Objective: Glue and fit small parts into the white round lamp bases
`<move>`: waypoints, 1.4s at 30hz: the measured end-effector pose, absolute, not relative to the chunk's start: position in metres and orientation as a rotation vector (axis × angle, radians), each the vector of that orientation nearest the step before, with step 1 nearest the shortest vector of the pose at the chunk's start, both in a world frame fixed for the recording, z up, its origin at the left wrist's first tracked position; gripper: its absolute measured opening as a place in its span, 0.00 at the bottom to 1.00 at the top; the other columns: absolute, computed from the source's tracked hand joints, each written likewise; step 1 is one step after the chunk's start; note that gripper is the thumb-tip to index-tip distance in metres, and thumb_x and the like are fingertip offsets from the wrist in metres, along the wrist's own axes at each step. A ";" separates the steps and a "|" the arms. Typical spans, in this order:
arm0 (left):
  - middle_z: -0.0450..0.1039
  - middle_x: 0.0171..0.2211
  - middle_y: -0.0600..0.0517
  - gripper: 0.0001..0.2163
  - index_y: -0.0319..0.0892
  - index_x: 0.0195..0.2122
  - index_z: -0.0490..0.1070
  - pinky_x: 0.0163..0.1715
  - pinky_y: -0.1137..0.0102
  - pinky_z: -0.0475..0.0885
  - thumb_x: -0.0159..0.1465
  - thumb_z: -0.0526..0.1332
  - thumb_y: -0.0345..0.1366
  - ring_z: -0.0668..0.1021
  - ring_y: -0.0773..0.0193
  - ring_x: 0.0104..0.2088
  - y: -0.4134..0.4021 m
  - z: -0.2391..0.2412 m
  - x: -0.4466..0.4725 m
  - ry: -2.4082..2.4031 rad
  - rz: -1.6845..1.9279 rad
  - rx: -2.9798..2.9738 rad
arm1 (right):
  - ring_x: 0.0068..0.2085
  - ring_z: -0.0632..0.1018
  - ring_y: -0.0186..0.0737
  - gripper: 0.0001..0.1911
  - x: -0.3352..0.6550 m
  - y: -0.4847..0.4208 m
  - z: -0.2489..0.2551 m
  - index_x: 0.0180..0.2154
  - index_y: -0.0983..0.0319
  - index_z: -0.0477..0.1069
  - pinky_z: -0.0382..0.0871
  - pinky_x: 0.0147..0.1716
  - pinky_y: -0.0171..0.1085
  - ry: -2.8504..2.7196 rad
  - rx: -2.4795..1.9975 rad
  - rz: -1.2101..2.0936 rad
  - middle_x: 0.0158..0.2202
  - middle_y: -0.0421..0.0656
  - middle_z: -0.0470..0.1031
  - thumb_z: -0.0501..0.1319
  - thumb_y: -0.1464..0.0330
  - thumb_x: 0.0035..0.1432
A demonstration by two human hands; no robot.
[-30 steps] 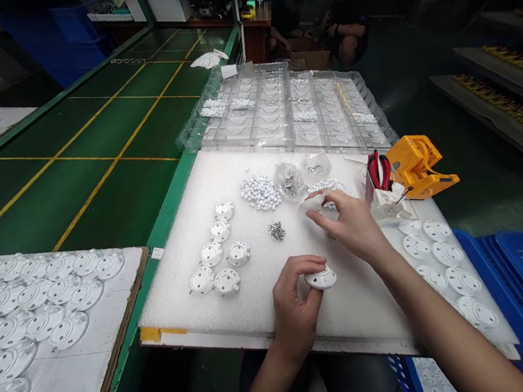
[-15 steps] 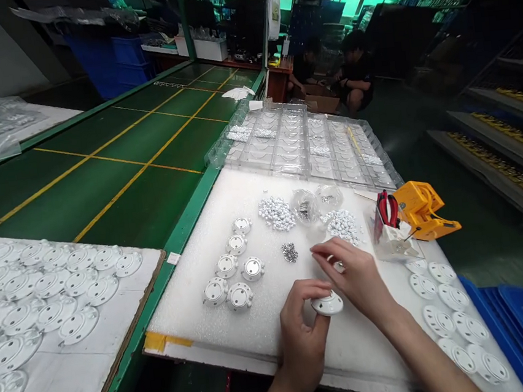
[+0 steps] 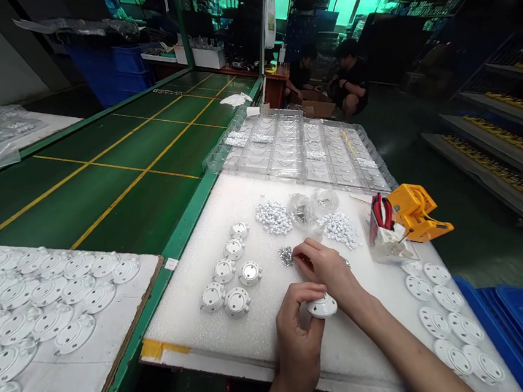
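Observation:
Near the front edge of the foam-topped table (image 3: 261, 338), my left hand (image 3: 299, 334) grips a white round disc-shaped part (image 3: 322, 306) by its rim, thumb below and fingers above. My right hand (image 3: 326, 270) reaches past it, its fingertips bunched at the right side of a small pile of metal screws (image 3: 286, 256). Whether a screw is between those fingertips I cannot make out. Several white round assemblies (image 3: 237, 301) stand to the left of my hands. Beyond the screws are two heaps of small white pieces (image 3: 273, 217) and clear plastic bags (image 3: 301, 209) with metal parts.
At the right stand a clear box of tools (image 3: 388, 233) and a yellow tape dispenser (image 3: 415, 212). Flat white discs (image 3: 435, 322) lie along the right edge. Clear compartment trays (image 3: 284, 144) cover the back. A green conveyor (image 3: 137, 152) runs left. Two people crouch far behind.
My right hand has moved left and slightly forward, from beside the disc to the screw pile. My left hand still holds the disc in nearly the same place. The view has shifted slightly.

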State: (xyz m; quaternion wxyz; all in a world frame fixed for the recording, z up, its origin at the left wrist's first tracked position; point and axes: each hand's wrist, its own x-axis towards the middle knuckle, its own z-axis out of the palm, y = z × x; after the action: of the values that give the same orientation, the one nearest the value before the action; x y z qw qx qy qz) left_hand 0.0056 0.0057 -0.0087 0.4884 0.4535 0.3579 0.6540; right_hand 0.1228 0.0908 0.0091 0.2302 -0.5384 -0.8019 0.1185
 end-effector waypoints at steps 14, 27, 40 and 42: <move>0.81 0.41 0.52 0.07 0.46 0.39 0.77 0.46 0.75 0.77 0.67 0.64 0.26 0.83 0.66 0.44 0.007 -0.007 0.006 0.824 1.636 1.070 | 0.31 0.77 0.36 0.07 0.132 0.067 0.021 0.36 0.59 0.67 0.72 0.30 0.34 -2.092 -1.421 0.441 0.34 0.41 0.74 0.57 0.74 0.68; 0.82 0.39 0.50 0.06 0.43 0.38 0.76 0.45 0.73 0.77 0.65 0.70 0.38 0.84 0.64 0.43 0.014 -0.001 -0.001 0.870 1.531 0.760 | 0.33 0.79 0.35 0.06 0.174 0.024 0.021 0.38 0.58 0.72 0.75 0.34 0.33 -1.968 -1.470 0.544 0.36 0.41 0.75 0.58 0.71 0.69; 0.83 0.39 0.51 0.04 0.45 0.38 0.79 0.46 0.73 0.77 0.64 0.70 0.38 0.84 0.64 0.43 0.015 0.002 -0.003 0.846 1.414 0.802 | 0.30 0.77 0.37 0.06 0.173 0.038 0.023 0.38 0.59 0.74 0.69 0.28 0.36 -2.304 -1.540 0.461 0.36 0.41 0.74 0.59 0.74 0.67; 0.83 0.40 0.50 0.05 0.44 0.38 0.81 0.47 0.71 0.77 0.65 0.70 0.39 0.84 0.62 0.43 0.017 0.004 -0.005 0.837 1.343 0.835 | 0.29 0.75 0.37 0.06 0.171 0.038 0.027 0.35 0.59 0.72 0.67 0.26 0.35 -2.302 -1.568 0.456 0.34 0.41 0.73 0.59 0.74 0.65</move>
State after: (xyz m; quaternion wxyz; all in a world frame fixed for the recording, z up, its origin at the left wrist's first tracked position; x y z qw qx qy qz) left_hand -0.0048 0.0167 0.0037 0.6258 0.3640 0.3647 0.5856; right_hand 0.1706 0.0378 0.0268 0.1588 -0.5486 -0.8052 0.1594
